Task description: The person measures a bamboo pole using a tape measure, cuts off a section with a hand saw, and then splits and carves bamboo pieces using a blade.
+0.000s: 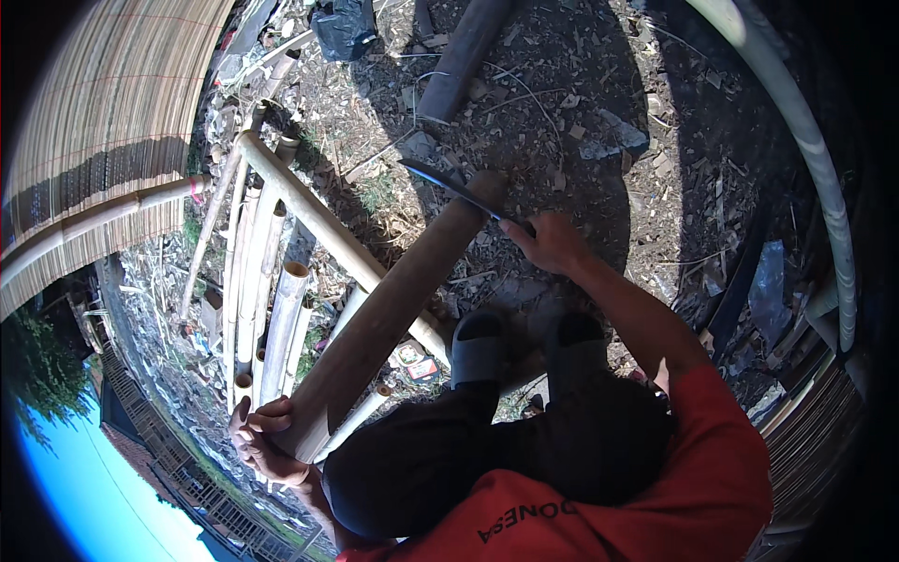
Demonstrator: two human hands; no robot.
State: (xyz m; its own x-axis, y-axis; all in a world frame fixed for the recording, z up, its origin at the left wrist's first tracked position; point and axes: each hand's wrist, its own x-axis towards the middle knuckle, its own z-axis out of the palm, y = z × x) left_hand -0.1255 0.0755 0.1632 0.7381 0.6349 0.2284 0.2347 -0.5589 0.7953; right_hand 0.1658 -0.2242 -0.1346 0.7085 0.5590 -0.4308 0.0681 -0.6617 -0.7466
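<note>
A thick brown bamboo pole (375,318) slants from near my left knee up to the far right, resting across a thinner pale bamboo pole (314,211). At its near end my left hand (267,440) is closed, the fingers curled against the pole's left side. My right hand (552,244) is closed round the handle of a machete (445,182), by the far end of the thick pole. The machete's dark blade lies across that end, its tip pointing up and left. The handle is mostly hidden by my fingers.
Several cut bamboo lengths (283,309) lie left of the thick pole. Another dark bamboo piece (459,70) and a black plastic bag (343,28) are on the chip-strewn ground beyond. A slatted bamboo screen (103,103) stands left; a pale curved pole (815,150) arches at right.
</note>
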